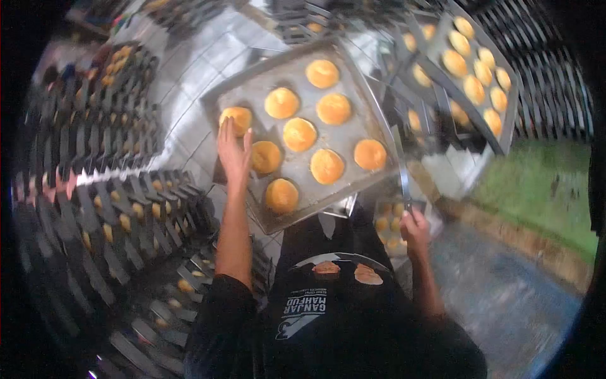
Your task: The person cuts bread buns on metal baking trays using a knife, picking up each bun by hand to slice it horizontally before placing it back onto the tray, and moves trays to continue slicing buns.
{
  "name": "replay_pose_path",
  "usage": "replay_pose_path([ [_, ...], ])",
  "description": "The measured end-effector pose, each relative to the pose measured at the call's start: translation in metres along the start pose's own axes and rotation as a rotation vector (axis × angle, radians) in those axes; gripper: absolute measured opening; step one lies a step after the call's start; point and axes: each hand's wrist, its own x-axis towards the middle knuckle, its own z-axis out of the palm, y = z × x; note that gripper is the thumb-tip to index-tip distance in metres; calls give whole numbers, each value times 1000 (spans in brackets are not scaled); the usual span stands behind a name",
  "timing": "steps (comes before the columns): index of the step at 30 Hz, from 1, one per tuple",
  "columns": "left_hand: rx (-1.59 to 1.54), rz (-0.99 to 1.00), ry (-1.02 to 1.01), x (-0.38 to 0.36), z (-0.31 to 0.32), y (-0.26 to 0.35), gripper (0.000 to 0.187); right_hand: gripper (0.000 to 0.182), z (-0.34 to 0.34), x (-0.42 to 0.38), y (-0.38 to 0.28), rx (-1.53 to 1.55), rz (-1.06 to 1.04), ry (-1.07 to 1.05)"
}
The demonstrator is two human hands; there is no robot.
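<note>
A metal baking tray (303, 203) lies tilted in front of me, with several round golden buns on it. My left hand (235, 151) reaches over the tray's left side. Its fingers are stretched out and rest on the leftmost bun (238, 117), partly covering it; the thumb stands apart. Close by, another bun (266, 157) sits just right of that wrist. My right hand (415, 228) is closed around the dark handle of a long knife (403, 167). The narrow metal blade points away from me, along the tray's right edge.
Dark slatted racks (95, 132) with more buns stand on the left. At the upper right, another tray (512, 95) of buns sits in a metal rack. A smaller tray of buns (392, 222) is low behind my right hand. Pale tiles (196, 69) cover the floor.
</note>
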Motion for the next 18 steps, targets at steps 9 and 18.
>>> replay_pose_path([
  [9,188,203,130,-7,4,61,68,22,-44,-64,32,103,71,124],
  [18,-343,687,-352,-238,67,303,59,20,-173,-117,222,660,202,413],
])
